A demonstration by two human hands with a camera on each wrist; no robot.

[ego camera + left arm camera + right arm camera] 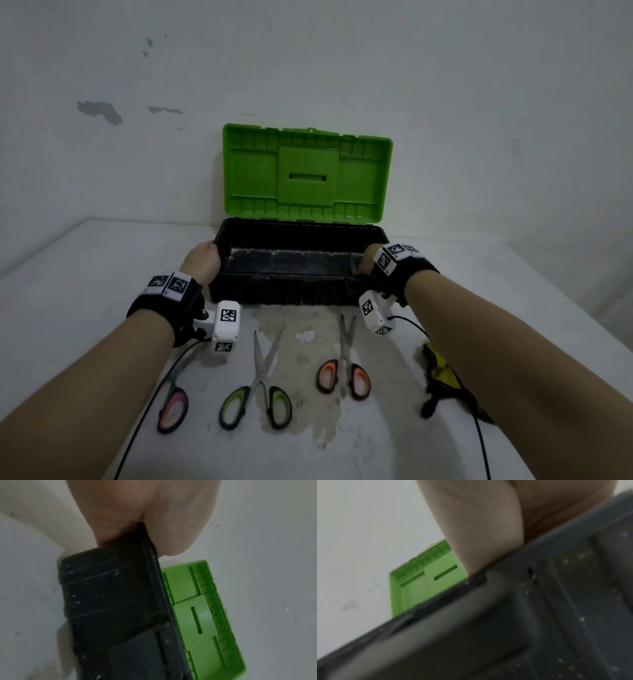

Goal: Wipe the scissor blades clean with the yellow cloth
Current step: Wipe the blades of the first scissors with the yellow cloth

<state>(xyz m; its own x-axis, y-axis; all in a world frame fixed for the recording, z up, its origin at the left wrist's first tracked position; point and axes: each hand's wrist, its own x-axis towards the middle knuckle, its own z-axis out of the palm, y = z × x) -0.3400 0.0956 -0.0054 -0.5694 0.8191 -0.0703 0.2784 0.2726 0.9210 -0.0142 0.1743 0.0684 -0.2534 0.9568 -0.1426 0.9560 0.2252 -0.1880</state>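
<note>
Black toolbox [294,274] at the table's [68,274] back edge: my left hand [202,262] grips its left end, my right hand [371,260] clasps its right end. Along the front edge lie pink scissors [173,406], green scissors [257,387], orange scissors [344,366], then the yellow cloth [440,371], untouched. Wiping, I judge, hasn't begun.
</note>
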